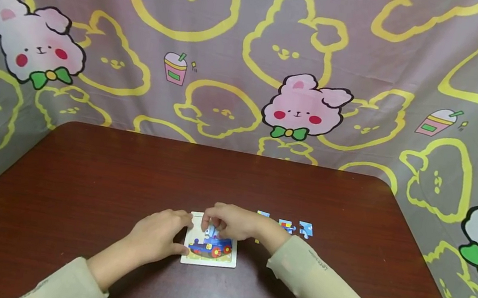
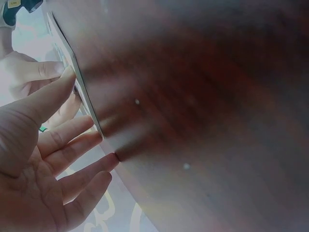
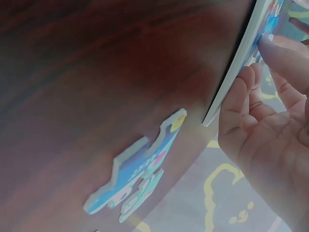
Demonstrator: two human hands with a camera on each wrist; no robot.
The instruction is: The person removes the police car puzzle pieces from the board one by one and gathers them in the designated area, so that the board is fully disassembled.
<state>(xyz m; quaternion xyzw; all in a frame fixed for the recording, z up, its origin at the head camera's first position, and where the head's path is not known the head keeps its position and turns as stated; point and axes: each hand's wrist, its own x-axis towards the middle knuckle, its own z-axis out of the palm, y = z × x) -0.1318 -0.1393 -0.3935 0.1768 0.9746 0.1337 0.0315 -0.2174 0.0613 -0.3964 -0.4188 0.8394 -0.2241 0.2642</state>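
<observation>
A jigsaw puzzle board (image 1: 209,263) with a white frame lies on the table, its lower part filled with a blue train picture. My left hand (image 1: 157,239) rests at its left side, thumb and fingertips touching the frame's edge (image 2: 77,72). The fingers of that hand are fairly straight. Over the upper part of the board, my right hand (image 1: 231,221) has its fingers bent down and pinches a light blue puzzle piece (image 1: 210,231). In the right wrist view, the thumb (image 3: 285,58) and fingers meet close over the picture; the hand partly hides the piece.
Several loose puzzle pieces lie right of the board, among them a light blue piece (image 1: 305,228) and a red and blue one (image 1: 287,226). One piece (image 3: 140,164) shows large in the right wrist view. A patterned curtain (image 1: 232,66) hangs behind the brown table (image 1: 126,169).
</observation>
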